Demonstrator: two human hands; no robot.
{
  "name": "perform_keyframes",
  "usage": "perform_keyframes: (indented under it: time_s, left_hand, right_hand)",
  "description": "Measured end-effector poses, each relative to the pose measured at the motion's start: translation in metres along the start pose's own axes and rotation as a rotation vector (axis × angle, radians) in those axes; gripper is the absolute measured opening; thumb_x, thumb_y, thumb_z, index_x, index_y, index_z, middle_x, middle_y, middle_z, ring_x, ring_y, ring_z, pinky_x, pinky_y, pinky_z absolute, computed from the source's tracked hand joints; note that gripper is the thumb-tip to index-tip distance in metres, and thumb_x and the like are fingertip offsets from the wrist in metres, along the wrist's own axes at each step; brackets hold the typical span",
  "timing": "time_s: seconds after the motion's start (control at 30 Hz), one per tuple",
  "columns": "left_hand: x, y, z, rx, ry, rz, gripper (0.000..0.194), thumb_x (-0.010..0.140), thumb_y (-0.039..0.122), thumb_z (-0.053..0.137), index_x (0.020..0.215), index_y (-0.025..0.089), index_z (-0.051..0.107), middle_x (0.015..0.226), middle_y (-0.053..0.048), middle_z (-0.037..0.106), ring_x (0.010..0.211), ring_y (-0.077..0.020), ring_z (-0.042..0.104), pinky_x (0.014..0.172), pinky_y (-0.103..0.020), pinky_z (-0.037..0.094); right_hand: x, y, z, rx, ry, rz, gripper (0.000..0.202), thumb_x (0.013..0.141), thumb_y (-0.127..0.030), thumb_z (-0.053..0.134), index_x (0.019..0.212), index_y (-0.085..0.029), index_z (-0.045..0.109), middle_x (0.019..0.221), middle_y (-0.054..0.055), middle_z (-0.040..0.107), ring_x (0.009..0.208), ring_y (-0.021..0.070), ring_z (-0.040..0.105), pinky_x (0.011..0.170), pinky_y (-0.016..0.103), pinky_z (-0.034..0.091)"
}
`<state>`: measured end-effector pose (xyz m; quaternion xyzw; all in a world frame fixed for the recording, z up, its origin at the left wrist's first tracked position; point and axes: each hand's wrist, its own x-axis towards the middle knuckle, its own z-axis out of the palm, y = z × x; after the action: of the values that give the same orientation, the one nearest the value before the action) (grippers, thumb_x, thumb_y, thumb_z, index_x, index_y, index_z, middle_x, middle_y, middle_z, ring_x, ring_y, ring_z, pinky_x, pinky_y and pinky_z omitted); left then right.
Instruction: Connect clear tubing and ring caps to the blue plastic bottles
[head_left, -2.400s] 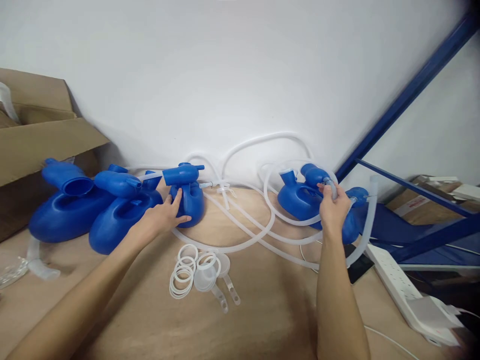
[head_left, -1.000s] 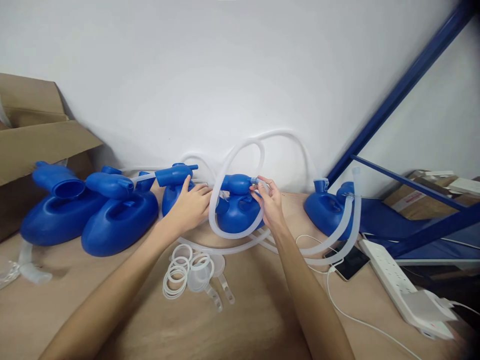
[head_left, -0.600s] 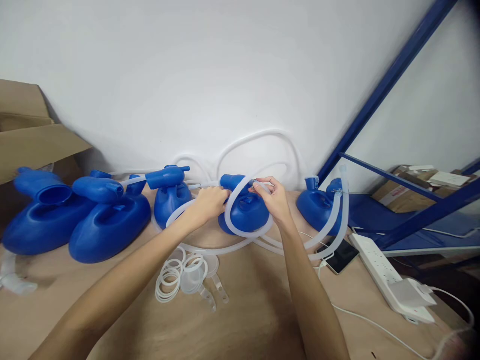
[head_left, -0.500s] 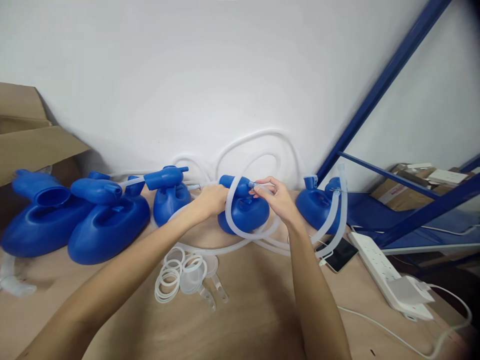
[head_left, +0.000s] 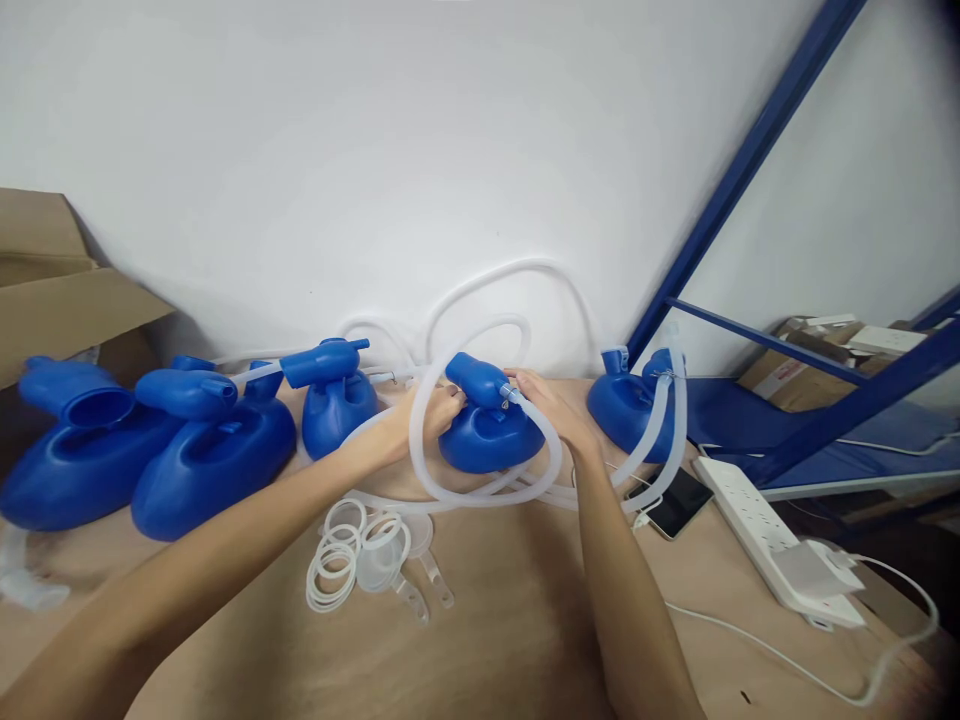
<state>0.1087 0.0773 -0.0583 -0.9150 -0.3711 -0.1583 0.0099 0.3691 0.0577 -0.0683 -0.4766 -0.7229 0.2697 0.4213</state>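
A blue bottle [head_left: 491,440] stands at the middle of the table near the wall, with a blue spout piece [head_left: 477,380] lying on top of it. A clear hose [head_left: 553,450] is joined to the spout's right end by a wire clip [head_left: 508,396] and loops around in front of the bottle. My left hand [head_left: 439,408] is at the bottle's left side, its fingers curled and partly hidden. On the right, my right hand [head_left: 541,400] reaches behind the bottle, its fingertips near the spout; what it grips, if anything, is hidden.
More blue bottles [head_left: 217,475] stand at the left, one at the right [head_left: 630,415]. White rings [head_left: 331,575] and clear handled discs [head_left: 382,560] lie in front. A phone [head_left: 673,502], power strip [head_left: 772,545], cables and blue frame [head_left: 750,170] are right; a cardboard box [head_left: 75,300] is left.
My right hand has let go of the hose end by the clip and moved behind the bottle. The spout has tilted down to the right, and the hose loop has shifted left and lower.
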Motion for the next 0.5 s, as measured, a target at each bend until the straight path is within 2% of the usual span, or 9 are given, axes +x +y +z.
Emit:
perform_keyframes:
  time_s: [0.07,0.17,0.3,0.4,0.5]
  left_hand:
    - [0.003,0.004,-0.001,0.054,-0.009,-0.015,0.023,0.1,0.015,0.048,0.094,0.014,0.07,0.093,-0.013,0.073,0.08,-0.0259,0.069,0.075,-0.037,0.051]
    - [0.005,0.014,-0.012,0.124,0.004,-0.069,0.03,0.107,0.025,0.042,0.1,0.014,0.068,0.097,-0.016,0.073,0.087,-0.0293,0.071,0.078,-0.04,0.052]
    - [-0.007,0.023,-0.032,0.197,0.059,-0.174,0.041,0.107,0.048,0.044,0.119,0.014,0.063,0.118,-0.021,0.07,0.109,-0.0373,0.068,0.085,-0.044,0.051]
    - [-0.019,0.023,-0.039,0.232,0.036,-0.259,0.044,0.103,0.054,0.05,0.123,0.017,0.062,0.113,-0.019,0.073,0.1,-0.0372,0.071,0.078,-0.042,0.051]
    - [-0.022,0.022,-0.035,0.235,0.021,-0.322,0.04,0.105,0.049,0.045,0.119,0.017,0.065,0.102,-0.018,0.076,0.092,-0.0361,0.074,0.073,-0.04,0.05]
  right_hand:
    - [0.005,0.015,0.016,-0.022,0.018,-0.025,0.046,0.1,-0.064,0.047,0.116,-0.029,0.073,0.13,0.005,0.074,0.13,0.0266,0.062,0.119,0.042,0.043]
    - [0.009,0.034,0.034,-0.033,0.086,-0.004,0.044,0.1,-0.059,0.046,0.109,-0.026,0.074,0.12,0.008,0.076,0.116,0.028,0.069,0.112,0.045,0.049]
    - [0.01,0.05,0.04,-0.056,0.185,0.013,0.037,0.098,-0.054,0.048,0.104,-0.027,0.072,0.115,0.008,0.077,0.116,0.029,0.068,0.116,0.05,0.046]
    - [0.011,0.054,0.039,-0.056,0.21,0.014,0.03,0.096,-0.05,0.051,0.096,-0.028,0.072,0.104,0.006,0.078,0.113,0.0296,0.068,0.116,0.051,0.046]
    - [0.011,0.054,0.039,-0.047,0.229,0.02,0.029,0.097,-0.049,0.05,0.093,-0.03,0.071,0.096,0.005,0.078,0.106,0.0291,0.07,0.112,0.049,0.05]
